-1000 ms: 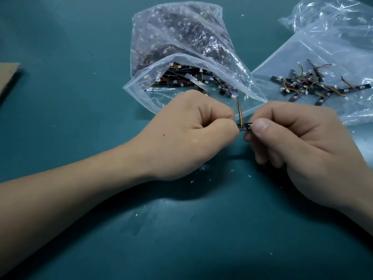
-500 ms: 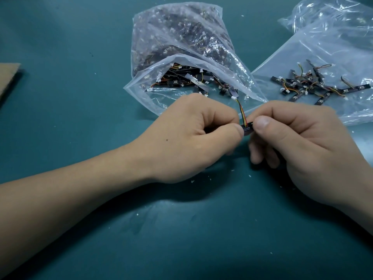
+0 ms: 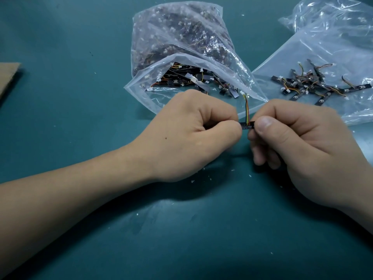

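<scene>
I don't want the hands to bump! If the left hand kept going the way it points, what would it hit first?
Probably the right hand. The left hand points rightward along the small black strip both hands pinch, and only a short bare stretch of it separates their thumbs.

Shiny film, matt board, dull cardboard.
The open bag [image 3: 177, 33] and the flat bag [image 3: 327, 49] are thin clear plastic film, crinkled and glossy with glare. The black strip [image 3: 247, 126] looks like matt circuit board, and its wires [image 3: 247, 110] are sheathed in smooth coloured plastic. The teal table mat [image 3: 80, 110] is smooth with a soft sheen, flecked with white crumbs. The cardboard [image 3: 8, 77] is matt brown.
</scene>
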